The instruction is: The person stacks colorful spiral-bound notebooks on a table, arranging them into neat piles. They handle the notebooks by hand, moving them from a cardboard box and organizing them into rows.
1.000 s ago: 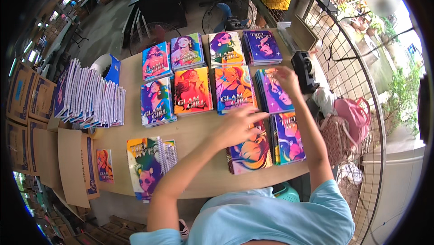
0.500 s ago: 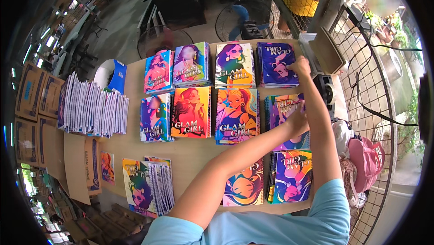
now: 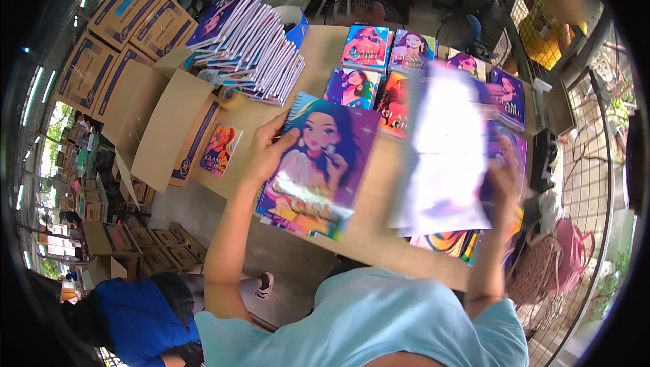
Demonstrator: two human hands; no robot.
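Observation:
Near the table's front edge, my left hand grips the spiral edge of a notebook with a purple and blue illustrated cover. More colourful edges show beneath that cover, so it may be several notebooks together. My right hand, smeared by motion, is closed at the right edge of a blurred notebook whose white side faces up. Behind these, stacks of illustrated spiral notebooks stand in rows. The raised white notebook hides part of the rows. A purple-covered stack stands at the far right.
A tall leaning pile of notebooks stands at the back left. Beside it are an open carton, a tape roll and closed cartons. A person in blue bends at lower left. A pink bag hangs by the mesh.
My view has swung left. My left hand has come back from the right-hand rows and now holds a notebook. My right hand has drawn nearer from the far right stack, with a notebook raised.

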